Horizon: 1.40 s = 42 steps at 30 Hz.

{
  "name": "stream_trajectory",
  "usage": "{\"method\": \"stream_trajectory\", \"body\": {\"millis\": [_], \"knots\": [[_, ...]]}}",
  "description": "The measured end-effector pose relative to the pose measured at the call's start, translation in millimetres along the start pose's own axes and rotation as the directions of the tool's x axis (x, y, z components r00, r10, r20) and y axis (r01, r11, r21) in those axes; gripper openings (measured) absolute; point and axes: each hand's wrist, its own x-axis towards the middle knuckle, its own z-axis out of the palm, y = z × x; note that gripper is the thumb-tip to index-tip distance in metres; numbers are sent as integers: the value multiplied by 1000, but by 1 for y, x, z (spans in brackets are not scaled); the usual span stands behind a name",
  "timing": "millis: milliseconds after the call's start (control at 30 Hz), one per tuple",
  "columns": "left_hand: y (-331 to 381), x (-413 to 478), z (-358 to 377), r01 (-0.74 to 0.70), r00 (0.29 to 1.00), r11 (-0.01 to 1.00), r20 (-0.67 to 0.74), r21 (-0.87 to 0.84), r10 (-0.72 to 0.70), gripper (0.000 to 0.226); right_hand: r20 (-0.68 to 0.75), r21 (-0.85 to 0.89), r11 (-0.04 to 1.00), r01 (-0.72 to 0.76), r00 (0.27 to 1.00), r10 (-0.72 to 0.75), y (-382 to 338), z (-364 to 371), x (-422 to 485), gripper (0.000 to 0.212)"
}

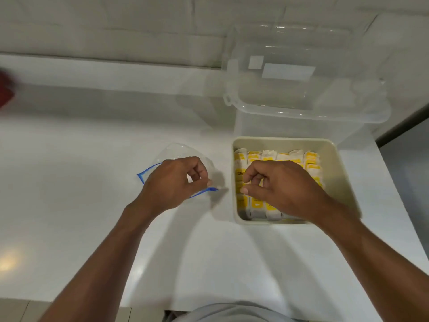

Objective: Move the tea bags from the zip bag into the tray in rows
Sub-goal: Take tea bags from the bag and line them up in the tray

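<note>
The left hand [176, 182] has its fingers curled, thumb and forefinger pinching the mouth of the clear plastic zip bag with the blue seal strip [178, 152]. The pinch seems meant to keep the limp bag from sliding on the white tabletop [69, 205]. The bag lies flat just left of the tray, and nothing shows inside it.

The right hand [283, 184] is narrow, fingers bent down over the left side of the tray, tips on the sachets. Whether it pinches one or only nudges it into line, I cannot tell.

Beneath it the white-and-yellow paper tea bags [267, 156] stand on edge, packed side by side in rows, which keeps them upright and lets the tray take more. They fill most of the cream square plastic tray [278, 139], with a bare strip along its far wall. The task looks close to done.

Behind the tray, touching or nearly so, stands a large clear plastic storage box [301, 89] with its lid on. A blurred red object [4, 89] sits at the far left edge.
</note>
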Motion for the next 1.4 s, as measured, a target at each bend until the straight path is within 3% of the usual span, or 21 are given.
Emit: {"method": "stream_trajectory", "body": {"millis": [133,367,533,700,900,1033,1267,1400], "knots": [[-26,1,-18,14,1000,993,19,120,-16,6,21,46,998,41,999,-42,-31,21,18,17],[-61,12,-49,-16,993,888,109,460,-38,26,51,16,997,81,995,-82,-80,67,52,26],[-83,15,-51,-12,998,797,54,604,-26,28,143,15,1000,-7,990,5,-100,112,80,33],[-93,16,-48,15,993,752,78,659,-88,31,166,15,988,-152,975,147,-94,141,100,33],[-88,14,-44,67,987,722,58,689,-148,30,25,-103,962,-252,966,256,-103,165,112,39],[-87,12,-43,86,986,725,43,684,-158,29,-40,-87,954,-287,958,284,-112,177,118,34],[-96,7,-38,140,978,730,23,669,-208,46,68,-115,949,-293,951,302,-112,170,124,24],[-95,4,-42,154,980,750,-1,643,-200,49,68,-7,950,-312,948,312,-110,161,118,14]]}}
